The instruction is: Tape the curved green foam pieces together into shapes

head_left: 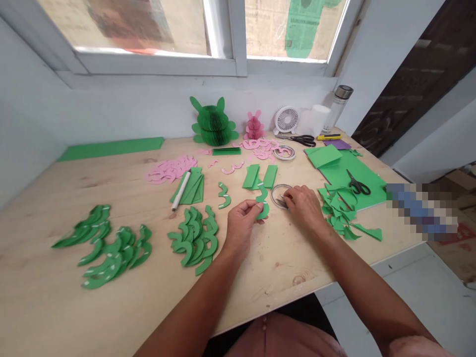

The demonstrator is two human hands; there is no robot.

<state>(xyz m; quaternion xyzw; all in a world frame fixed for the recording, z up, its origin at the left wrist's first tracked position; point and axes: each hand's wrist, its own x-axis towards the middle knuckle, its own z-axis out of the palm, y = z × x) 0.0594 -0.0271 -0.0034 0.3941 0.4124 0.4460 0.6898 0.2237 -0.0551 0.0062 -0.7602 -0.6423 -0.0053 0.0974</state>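
Note:
Pinched in my left hand (243,218) is a curved green paper cutout (263,210), bearing small pale strips. My right hand (307,203) is closed at the right edge of a tape roll (273,194) lying on the table. A small dark thing (281,201) shows by its fingertips; I cannot make out what it is. Left of my left hand lie a single wavy green cutout (224,195) and a pile of similar cutouts (193,235). Another green pile (111,258) with pale strips sits farther left. Folded green paper pieces (251,176) lie just beyond my hands.
Green scraps (340,206) and black scissors (358,183) lie right, by green sheets (360,171). Pink cutouts (171,169) and a white marker-like stick (181,191) are left of centre. Behind stand green (213,124) and pink (255,126) paper figures, a fan (286,120) and a bottle (336,109).

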